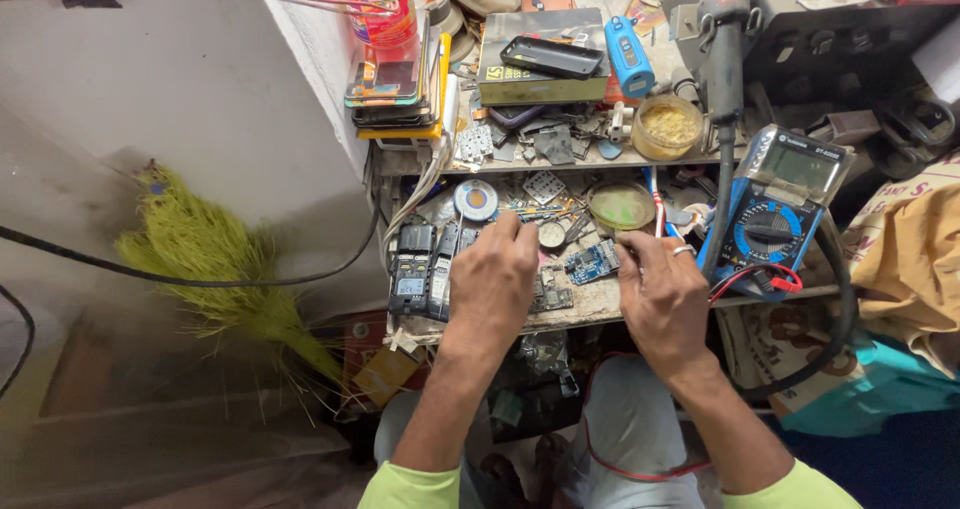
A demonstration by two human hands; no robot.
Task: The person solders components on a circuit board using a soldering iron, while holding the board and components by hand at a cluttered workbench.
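Left hand (492,281) lies curled over small parts; right hand (655,294) seemingly pinches a probe beside the blue circuit board (592,262) — steady both wrists.

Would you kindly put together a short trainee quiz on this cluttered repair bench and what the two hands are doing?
1. True or false: the blue and black multimeter with a round dial lies right of the right hand.
2. Which lies between the two hands: A) a small blue circuit board, B) a yellow-green broom, C) a pink plastic cup?
3. Fill in: the left hand rests beside a row of dark ____ phones.

Key: 1 true. 2 A, the small blue circuit board. 3 opened; their insides show.
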